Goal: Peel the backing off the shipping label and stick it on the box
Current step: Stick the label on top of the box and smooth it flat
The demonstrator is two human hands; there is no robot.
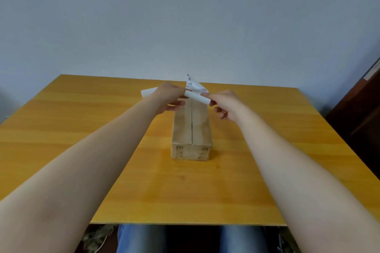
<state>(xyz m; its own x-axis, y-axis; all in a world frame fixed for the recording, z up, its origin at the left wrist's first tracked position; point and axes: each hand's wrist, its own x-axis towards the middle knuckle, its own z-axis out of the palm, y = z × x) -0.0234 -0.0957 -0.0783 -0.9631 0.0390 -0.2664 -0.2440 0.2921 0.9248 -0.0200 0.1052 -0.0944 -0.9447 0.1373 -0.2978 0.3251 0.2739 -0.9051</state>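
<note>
A long, narrow cardboard box (pixel 191 131) lies on the yellow wooden table (pixel 82 121), its short end facing me and a taped seam running along its top. Both hands hover above the box's far end, holding a white shipping label (pixel 192 84). A corner with printed barcode stands up, lifted away from the white backing (pixel 198 97). My left hand (pixel 169 98) pinches the sheet on its left side, where an end (pixel 147 92) sticks out past the wrist. My right hand (pixel 227 104) pinches the backing's right end.
A pale wall rises right behind the table's far edge. A dark wooden piece of furniture (pixel 362 109) stands at the right. My knees in blue jeans (pixel 141 238) show below the near table edge.
</note>
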